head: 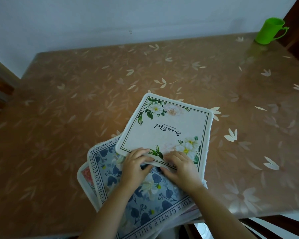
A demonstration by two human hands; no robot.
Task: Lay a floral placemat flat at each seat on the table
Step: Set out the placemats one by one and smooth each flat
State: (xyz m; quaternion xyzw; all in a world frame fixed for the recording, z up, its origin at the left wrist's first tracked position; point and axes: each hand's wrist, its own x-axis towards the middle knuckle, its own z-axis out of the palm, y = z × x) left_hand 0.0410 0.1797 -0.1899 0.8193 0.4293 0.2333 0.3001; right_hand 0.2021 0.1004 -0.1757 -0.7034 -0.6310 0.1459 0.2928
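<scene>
**Placemats still stacked, none laid out yet**

We judge the task barely begun: the mats sit in one loose pile at the near edge of the tabletop (76,75), and no seat has its own mat so far. On top lies the white rose placemat (167,125), turned askew, its far corners resting flat. Our left hand (136,163) and right hand (179,166) both pinch its near edge, which is lifted slightly off the blue floral placemat (145,200) beneath. A third, a pink-patterned mat (86,175), peeks out at the left of the pile; whether more lie under it we cannot tell.

There is plenty of room. The tabletop is bare across the left, the middle and the far side. Only a green cup (269,31) stands at the far right corner, well apart from the pile. The pile overhangs the near edge, so pulling one mat could drag the others off.
</scene>
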